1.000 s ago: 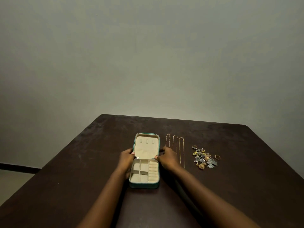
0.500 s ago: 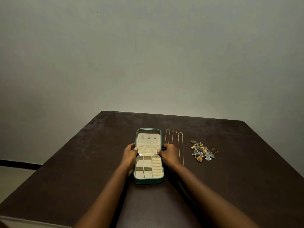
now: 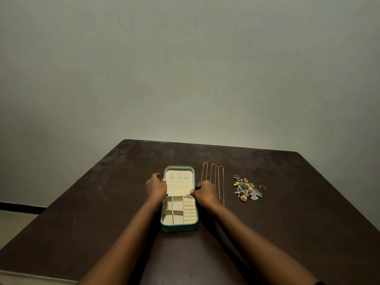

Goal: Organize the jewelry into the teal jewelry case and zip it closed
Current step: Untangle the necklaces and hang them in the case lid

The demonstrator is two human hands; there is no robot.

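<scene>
The teal jewelry case (image 3: 178, 227) lies open on the dark table, its cream lid (image 3: 179, 185) folded away from me and its divided tray toward me with nothing in it. My left hand (image 3: 156, 187) grips the lid's left edge near the hinge, thumb on the rim. My right hand (image 3: 206, 193) grips the lid's right edge, thumb on the rim too. Three gold necklaces (image 3: 212, 177) lie stretched out side by side just right of the case. Further right sits a pile of gold and silver earrings (image 3: 247, 191), with rings (image 3: 262, 187) beside it.
The dark brown table (image 3: 102, 212) reaches to a plain grey wall. Its left edge drops to a pale floor (image 3: 14, 221), and its far edge runs just behind the case and necklaces.
Both hands have stayed at the sides of the open case. My left hand has slid a little farther up the lid's edge. The jewelry has not moved.
</scene>
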